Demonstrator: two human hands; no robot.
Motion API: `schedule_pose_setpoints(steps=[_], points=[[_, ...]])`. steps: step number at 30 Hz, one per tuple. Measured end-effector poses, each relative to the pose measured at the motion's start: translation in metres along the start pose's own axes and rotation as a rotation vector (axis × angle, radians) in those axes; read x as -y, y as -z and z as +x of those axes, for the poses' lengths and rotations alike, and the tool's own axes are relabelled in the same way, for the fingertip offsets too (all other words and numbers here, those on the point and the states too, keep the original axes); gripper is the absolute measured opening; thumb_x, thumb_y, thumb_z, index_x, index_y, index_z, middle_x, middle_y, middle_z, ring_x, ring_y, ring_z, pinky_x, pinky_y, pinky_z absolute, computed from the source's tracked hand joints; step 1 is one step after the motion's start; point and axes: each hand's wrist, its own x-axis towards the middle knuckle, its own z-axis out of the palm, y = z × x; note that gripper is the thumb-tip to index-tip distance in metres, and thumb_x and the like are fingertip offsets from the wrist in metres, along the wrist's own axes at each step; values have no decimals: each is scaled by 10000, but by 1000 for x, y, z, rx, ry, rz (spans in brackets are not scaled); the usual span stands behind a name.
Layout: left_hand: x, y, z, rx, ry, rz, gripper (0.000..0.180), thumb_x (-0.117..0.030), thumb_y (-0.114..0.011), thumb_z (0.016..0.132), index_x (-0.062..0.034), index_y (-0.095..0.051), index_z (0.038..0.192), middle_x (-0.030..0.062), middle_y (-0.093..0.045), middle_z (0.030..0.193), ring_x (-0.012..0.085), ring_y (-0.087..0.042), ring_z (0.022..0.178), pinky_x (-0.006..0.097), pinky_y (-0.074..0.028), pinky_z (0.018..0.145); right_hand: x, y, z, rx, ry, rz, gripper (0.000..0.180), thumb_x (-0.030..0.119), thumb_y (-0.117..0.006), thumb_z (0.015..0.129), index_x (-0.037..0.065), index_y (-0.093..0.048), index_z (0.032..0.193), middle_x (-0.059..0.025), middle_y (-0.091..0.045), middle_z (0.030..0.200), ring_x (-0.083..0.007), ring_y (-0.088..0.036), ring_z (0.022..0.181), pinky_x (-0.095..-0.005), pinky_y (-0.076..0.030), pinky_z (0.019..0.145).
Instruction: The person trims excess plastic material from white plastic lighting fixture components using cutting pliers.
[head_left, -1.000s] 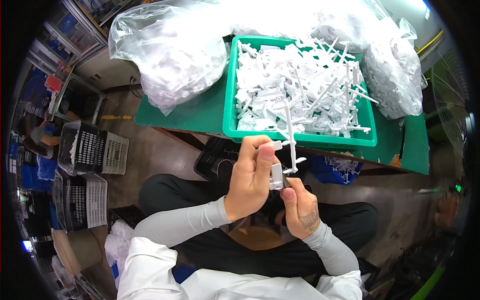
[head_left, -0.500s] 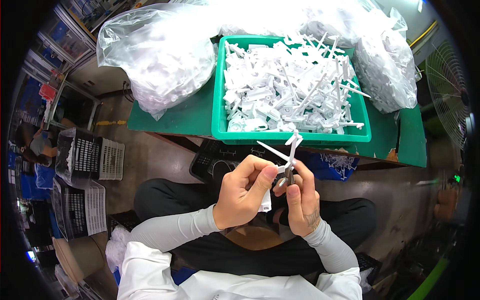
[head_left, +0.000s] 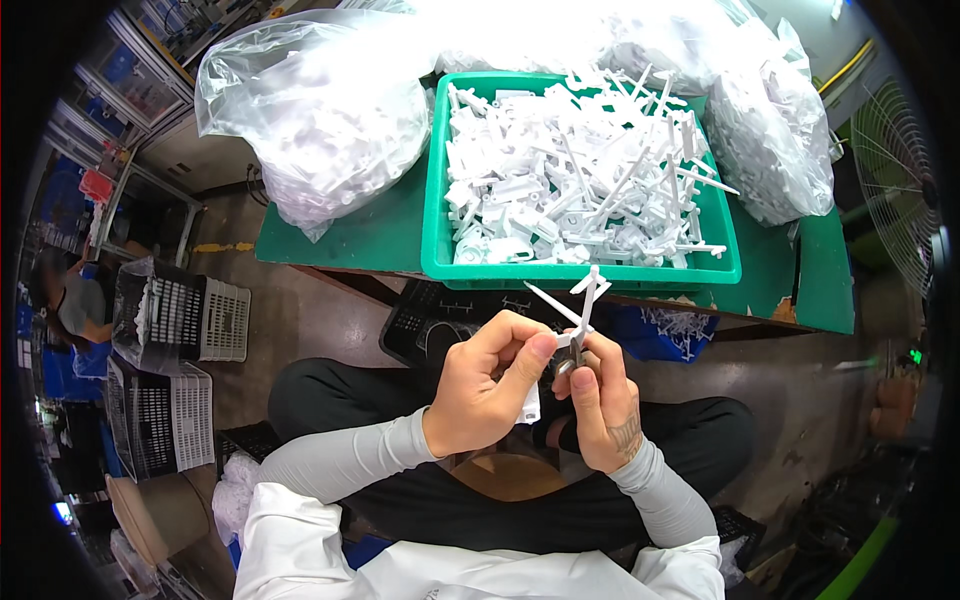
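In front of the green bin, my left hand pinches a white plastic moulded part between thumb and fingers, and the part's block-like end pokes out below them. Its branched white sprue rises beyond my fingertips, with thin arms spreading out. My right hand is closed round small metal nippers, whose dark jaws sit at the base of the sprue. The handles of the nippers are mostly hidden in my palm. Both hands are close together over my lap.
The green bin, heaped with white plastic parts, stands on a green table. Clear bags of white parts flank it. Below the table edge is a blue container with white sprues. Crates stand at left; a fan at right.
The sprue has tilted slightly in my grip, and its arms now point a little differently. My right fingers have drawn in slightly around the nippers.
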Motion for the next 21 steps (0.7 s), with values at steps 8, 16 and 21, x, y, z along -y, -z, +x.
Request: schedule_pose_setpoints(steps=[8, 16, 21], points=[[-4, -1, 4, 11, -4, 21, 140, -167, -578, 1026, -27, -571, 1021, -41, -563, 768, -8, -469, 663, 175, -363, 581, 3, 1, 1, -16, -2, -12, 359, 242, -449, 1059, 0, -425, 1323, -121, -641, 752, -248, -656, 638, -335, -500, 606], [-12, 4, 2, -3, -38, 130, 135, -146, -594, 1015, -12, -593, 1006, -28, -605, 790, -6, -493, 662, 179, -368, 571, 10, -2, -2, -22, -4, -45, 323, 228, -447, 1056, 7, -442, 1291, -133, -620, 719, -293, -648, 594, -361, -486, 563], [-68, 70, 66, -462, -964, 706, 126, -119, -552, 1020, -27, -591, 943, 5, -605, 745, 53, -451, 550, 244, -362, 509, 7, 12, 1, 322, 34, -259, 270, 251, -533, 1012, 59, -523, 1202, -160, -674, 785, -363, -677, 692, -431, -521, 594]])
